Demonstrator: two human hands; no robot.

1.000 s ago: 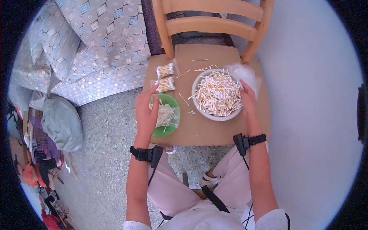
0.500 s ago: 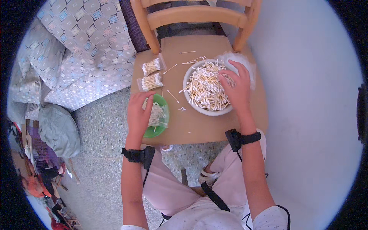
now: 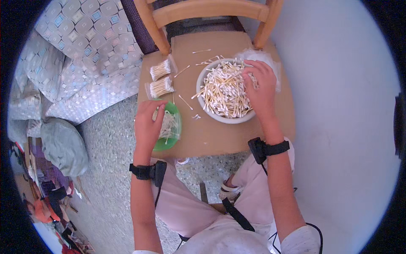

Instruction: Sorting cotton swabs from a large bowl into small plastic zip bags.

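Cotton swabs [image 3: 224, 89] lay heaped in a white bowl [image 3: 226, 120] toward the right of a chair's brown seat [image 3: 211, 142], their white tips and pale yellow sticks crossing at every angle, with a few jutting past the left rim. The person's right grip [image 3: 259, 82] was at the bowl's right side, released, thumb and bent fingers parted over the heap. The left grip [image 3: 148, 120] covered the left side of a green bowl [image 3: 162, 146] near the seat's left edge, thumb and forefinger close together; whether it grasped anything could not be told. Inside that bowl, more swabs showed beneath clear film. Beyond it lay two clear packets, an upper packet [image 3: 160, 70] and a lower packet [image 3: 161, 86], each filled with swabs in neat parallel rows. Loose swabs [image 3: 185, 102] and small white bits [image 3: 196, 116] dotted the smooth, cardboard-toned surface between, and clear plastic [image 3: 274, 70] was spread behind the white bowl. At the far end rose the chair's slatted wooden back [image 3: 211, 12]. A plain pale wall [image 3: 338, 127] stood to the right; to the left, patterned fabric [image 3: 89, 34] was draped above a speckled floor [image 3: 110, 135], near a grey-green bundle [image 3: 63, 146] and a jumble of belongings [image 3: 50, 199].
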